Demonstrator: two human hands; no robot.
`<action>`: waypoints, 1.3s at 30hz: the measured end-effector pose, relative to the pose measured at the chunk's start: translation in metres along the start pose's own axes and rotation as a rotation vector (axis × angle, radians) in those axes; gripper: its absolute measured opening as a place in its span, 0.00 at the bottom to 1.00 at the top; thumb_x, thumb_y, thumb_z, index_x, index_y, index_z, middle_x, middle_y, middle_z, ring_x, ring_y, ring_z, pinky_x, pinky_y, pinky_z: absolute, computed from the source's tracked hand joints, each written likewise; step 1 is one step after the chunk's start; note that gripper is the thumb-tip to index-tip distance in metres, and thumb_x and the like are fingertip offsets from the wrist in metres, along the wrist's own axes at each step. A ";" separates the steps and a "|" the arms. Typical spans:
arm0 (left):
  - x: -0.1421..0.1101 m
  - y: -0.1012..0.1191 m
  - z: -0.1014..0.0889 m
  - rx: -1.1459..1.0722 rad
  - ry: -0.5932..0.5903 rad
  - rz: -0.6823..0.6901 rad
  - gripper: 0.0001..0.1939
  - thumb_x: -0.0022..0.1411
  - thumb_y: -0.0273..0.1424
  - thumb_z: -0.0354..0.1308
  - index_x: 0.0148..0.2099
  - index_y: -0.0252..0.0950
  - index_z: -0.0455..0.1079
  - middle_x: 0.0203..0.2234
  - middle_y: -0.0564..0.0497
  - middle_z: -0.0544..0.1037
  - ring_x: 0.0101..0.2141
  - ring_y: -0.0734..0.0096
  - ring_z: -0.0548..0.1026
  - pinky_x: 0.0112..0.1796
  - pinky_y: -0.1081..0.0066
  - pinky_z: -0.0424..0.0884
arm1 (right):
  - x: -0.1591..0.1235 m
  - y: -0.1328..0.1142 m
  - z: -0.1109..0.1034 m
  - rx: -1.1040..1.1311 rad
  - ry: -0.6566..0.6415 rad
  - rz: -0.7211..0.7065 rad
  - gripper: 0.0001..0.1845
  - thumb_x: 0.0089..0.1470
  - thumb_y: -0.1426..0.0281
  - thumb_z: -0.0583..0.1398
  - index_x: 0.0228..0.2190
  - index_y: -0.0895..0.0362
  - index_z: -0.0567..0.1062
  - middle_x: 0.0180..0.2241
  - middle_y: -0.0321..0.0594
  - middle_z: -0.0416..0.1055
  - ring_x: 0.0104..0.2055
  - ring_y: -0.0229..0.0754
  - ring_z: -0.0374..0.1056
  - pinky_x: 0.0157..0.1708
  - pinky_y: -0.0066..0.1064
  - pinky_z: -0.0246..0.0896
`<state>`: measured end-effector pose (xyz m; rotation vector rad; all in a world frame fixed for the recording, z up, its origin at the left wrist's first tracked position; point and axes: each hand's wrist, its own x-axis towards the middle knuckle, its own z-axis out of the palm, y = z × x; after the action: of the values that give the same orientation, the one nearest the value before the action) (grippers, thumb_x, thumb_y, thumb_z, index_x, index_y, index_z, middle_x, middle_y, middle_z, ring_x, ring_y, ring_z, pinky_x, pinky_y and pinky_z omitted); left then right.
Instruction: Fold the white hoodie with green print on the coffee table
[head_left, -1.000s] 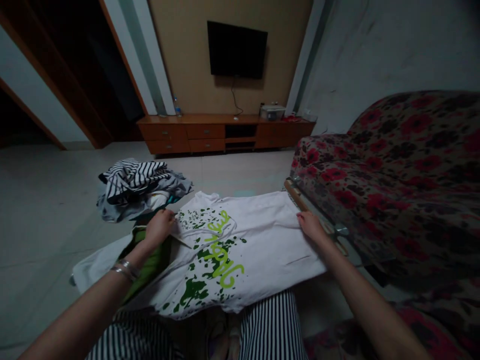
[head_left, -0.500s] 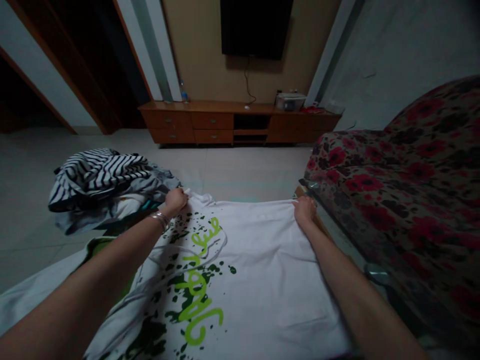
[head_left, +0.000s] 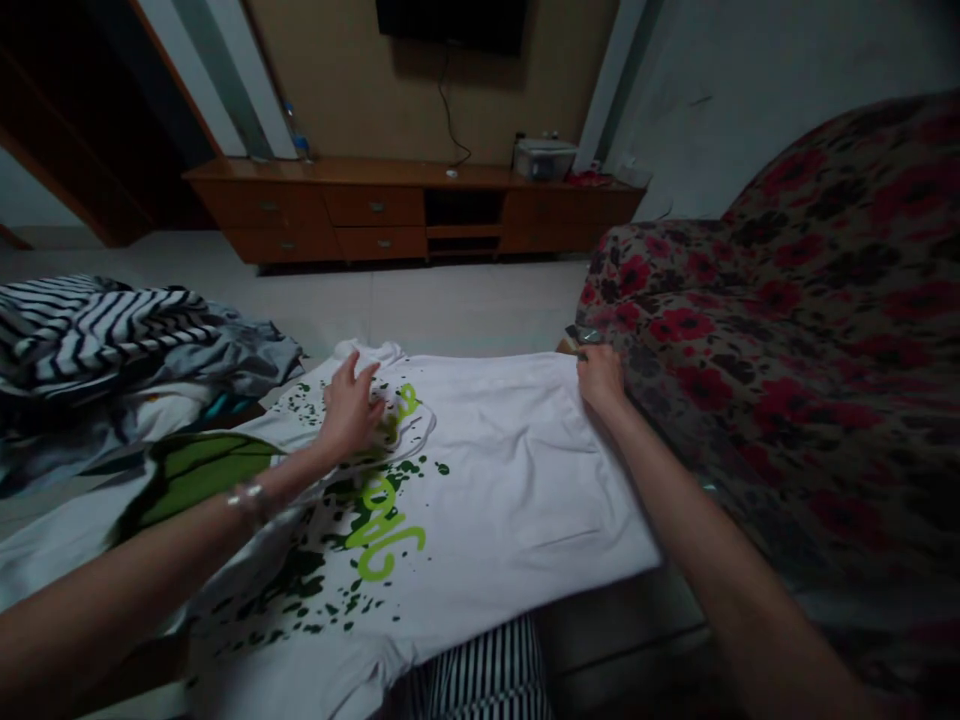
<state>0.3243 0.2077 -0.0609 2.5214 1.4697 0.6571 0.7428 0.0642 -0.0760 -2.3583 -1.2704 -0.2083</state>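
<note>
A white T-shirt [head_left: 510,470] with green splatter print and lime lettering lies spread flat in front of me. My left hand [head_left: 349,408], a bracelet on its wrist, rests flat with fingers apart on the printed part near the collar. My right hand [head_left: 600,378] is closed on the shirt's far right corner, next to the sofa. A green garment [head_left: 196,468] lies partly under the shirt's left side.
A pile of clothes with a black-and-white striped top [head_left: 97,325] sits at the left. A red floral sofa [head_left: 787,310] runs along the right. A wooden TV cabinet [head_left: 390,205] stands at the far wall across bare tiled floor [head_left: 450,305]. Striped trousers [head_left: 480,675] show below.
My left hand let go of the shirt's far left corner and moved back onto the print, now lying flat. The right hand stays at the far right corner. The view tilted further down.
</note>
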 end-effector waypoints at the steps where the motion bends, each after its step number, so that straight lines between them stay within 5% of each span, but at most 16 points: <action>1: -0.026 0.009 -0.005 0.003 -0.072 0.146 0.26 0.58 0.29 0.56 0.59 0.36 0.61 0.66 0.42 0.51 0.63 0.50 0.53 0.59 0.51 0.54 | -0.018 0.006 -0.011 0.002 -0.010 -0.031 0.17 0.55 0.72 0.54 0.44 0.61 0.75 0.46 0.53 0.69 0.50 0.50 0.63 0.51 0.37 0.54; 6: -0.182 0.030 -0.025 -0.039 -0.339 0.558 0.22 0.59 0.38 0.54 0.56 0.47 0.67 0.62 0.46 0.61 0.60 0.51 0.60 0.55 0.53 0.61 | -0.121 0.055 -0.052 0.159 -0.193 0.042 0.13 0.55 0.70 0.54 0.35 0.59 0.78 0.38 0.45 0.75 0.43 0.45 0.68 0.47 0.32 0.59; 9: -0.259 0.033 -0.030 -0.041 -0.292 0.579 0.26 0.58 0.41 0.56 0.60 0.50 0.64 0.61 0.45 0.63 0.59 0.48 0.61 0.52 0.51 0.63 | -0.177 0.075 -0.066 0.238 -0.193 0.151 0.14 0.57 0.68 0.52 0.34 0.58 0.78 0.38 0.43 0.76 0.41 0.44 0.69 0.44 0.31 0.61; 12: -0.302 0.035 -0.034 -0.013 -0.221 0.502 0.30 0.58 0.34 0.54 0.63 0.53 0.59 0.60 0.45 0.65 0.58 0.48 0.62 0.51 0.48 0.62 | -0.220 0.076 -0.075 0.153 -0.163 0.246 0.14 0.55 0.64 0.56 0.38 0.57 0.77 0.38 0.44 0.76 0.39 0.45 0.70 0.42 0.32 0.61; 18: -0.314 0.030 -0.054 -0.060 -0.187 0.355 0.33 0.51 0.22 0.48 0.58 0.51 0.65 0.54 0.44 0.71 0.51 0.52 0.69 0.45 0.53 0.68 | -0.258 0.066 -0.088 0.073 -0.031 0.333 0.17 0.51 0.63 0.59 0.39 0.58 0.78 0.37 0.47 0.76 0.38 0.47 0.71 0.40 0.34 0.61; 22: -0.318 0.020 -0.081 -0.074 -0.211 0.255 0.23 0.54 0.23 0.48 0.49 0.45 0.71 0.45 0.43 0.74 0.44 0.55 0.71 0.41 0.59 0.70 | -0.267 0.074 -0.096 0.112 0.038 0.420 0.17 0.51 0.65 0.56 0.39 0.60 0.78 0.35 0.47 0.76 0.36 0.47 0.71 0.37 0.34 0.61; 25: -0.330 0.016 -0.097 -0.052 -0.258 0.225 0.16 0.57 0.23 0.47 0.42 0.43 0.72 0.38 0.45 0.76 0.39 0.58 0.72 0.38 0.61 0.69 | -0.268 0.068 -0.100 -0.101 0.005 0.416 0.17 0.51 0.71 0.55 0.41 0.59 0.79 0.39 0.52 0.75 0.42 0.52 0.69 0.41 0.39 0.60; 28: -0.345 0.015 -0.103 -0.073 -0.293 0.221 0.15 0.57 0.23 0.47 0.40 0.42 0.72 0.36 0.46 0.75 0.37 0.60 0.71 0.37 0.63 0.68 | -0.253 0.032 -0.101 -0.206 0.010 0.262 0.19 0.53 0.72 0.56 0.46 0.58 0.77 0.46 0.56 0.70 0.49 0.56 0.64 0.47 0.44 0.58; 33: -0.359 0.017 -0.100 -0.132 -0.287 0.208 0.17 0.56 0.19 0.44 0.39 0.40 0.71 0.34 0.46 0.72 0.37 0.62 0.69 0.37 0.64 0.68 | -0.206 -0.063 -0.079 0.015 0.029 -0.196 0.24 0.61 0.64 0.52 0.56 0.59 0.68 0.59 0.52 0.61 0.61 0.49 0.54 0.59 0.39 0.48; 36: -0.365 0.017 -0.096 -0.161 -0.296 0.211 0.20 0.53 0.16 0.43 0.38 0.39 0.70 0.34 0.47 0.72 0.37 0.64 0.69 0.37 0.66 0.67 | -0.196 -0.090 -0.050 0.005 -0.032 -0.194 0.23 0.62 0.63 0.51 0.57 0.56 0.66 0.61 0.48 0.57 0.64 0.49 0.48 0.60 0.42 0.44; 39: -0.373 0.018 -0.093 -0.166 -0.304 0.201 0.19 0.51 0.16 0.43 0.38 0.39 0.70 0.33 0.49 0.71 0.37 0.66 0.69 0.36 0.68 0.68 | -0.201 -0.087 -0.024 -0.083 -0.162 -0.132 0.22 0.63 0.64 0.51 0.56 0.54 0.66 0.61 0.46 0.58 0.63 0.50 0.50 0.59 0.44 0.45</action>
<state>0.1389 -0.1293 -0.0815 2.5216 1.0283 0.3796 0.5595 -0.0572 -0.0950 -2.4033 -1.5239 -0.1148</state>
